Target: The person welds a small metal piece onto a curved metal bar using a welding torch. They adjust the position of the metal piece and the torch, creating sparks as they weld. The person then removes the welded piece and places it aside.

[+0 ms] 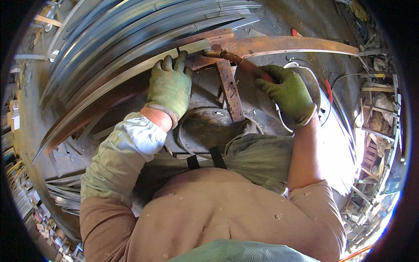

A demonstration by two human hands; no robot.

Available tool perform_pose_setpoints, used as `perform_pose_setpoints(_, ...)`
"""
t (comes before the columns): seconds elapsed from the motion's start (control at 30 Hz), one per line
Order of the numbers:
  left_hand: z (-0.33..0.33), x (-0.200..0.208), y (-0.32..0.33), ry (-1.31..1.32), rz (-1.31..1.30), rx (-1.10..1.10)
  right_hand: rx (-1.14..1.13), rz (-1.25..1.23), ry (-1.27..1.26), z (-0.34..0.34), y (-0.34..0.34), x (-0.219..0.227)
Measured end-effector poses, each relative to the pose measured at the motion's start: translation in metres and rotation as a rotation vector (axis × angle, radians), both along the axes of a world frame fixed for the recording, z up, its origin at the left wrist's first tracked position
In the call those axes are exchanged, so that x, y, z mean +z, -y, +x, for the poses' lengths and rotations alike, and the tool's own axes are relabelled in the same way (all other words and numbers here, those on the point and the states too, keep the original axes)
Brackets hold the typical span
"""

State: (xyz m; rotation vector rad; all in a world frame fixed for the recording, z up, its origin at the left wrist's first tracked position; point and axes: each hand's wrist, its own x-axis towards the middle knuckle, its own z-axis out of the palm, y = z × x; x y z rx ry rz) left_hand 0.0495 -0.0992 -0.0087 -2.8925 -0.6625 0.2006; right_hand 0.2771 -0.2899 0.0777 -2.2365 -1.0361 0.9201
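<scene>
My left hand (pixel 169 85), in a green work glove, lies with its fingers spread and their tips against a long, thin metal strip (pixel 126 71). The strip runs along a curved, rusty steel beam (pixel 297 44) and ends near the beam's middle. In my gloved right hand (pixel 289 91), the fingers are closed round a tool with a red handle (pixel 251 68). Its shaft is reddish-brown and its dark, narrow end reaches over the beam beside the strip's end. What kind of tool it is cannot be made out.
Many long metal profiles (pixel 144 19) are laid behind the beam. A rusty upright bar (pixel 230 89) joins the beam near me. Below lies a round dark seat or pad (pixel 209 131). At right are a metal hoop (pixel 310 78), a cable with a red piece (pixel 328 90), and cluttered racks (pixel 377 126).
</scene>
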Motion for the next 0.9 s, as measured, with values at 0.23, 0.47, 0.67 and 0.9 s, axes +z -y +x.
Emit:
perform_pose_setpoints(0.23,0.002,0.0,0.005,-0.03,-0.023,0.033,-0.111,0.057,-0.074,0.009,0.014,0.015)
perform_pose_setpoints(0.47,0.002,0.002,0.007,-0.046,-0.019,0.019,-0.169,0.03,-0.052,0.006,0.01,-0.008)
perform_pose_setpoints(0.67,0.0,0.002,0.005,-0.031,-0.047,0.018,-0.13,0.024,-0.035,0.006,0.007,-0.008)
perform_pose_setpoints(0.9,-0.002,0.002,0.007,-0.012,-0.049,0.019,-0.117,0.009,-0.049,0.003,0.001,-0.011)
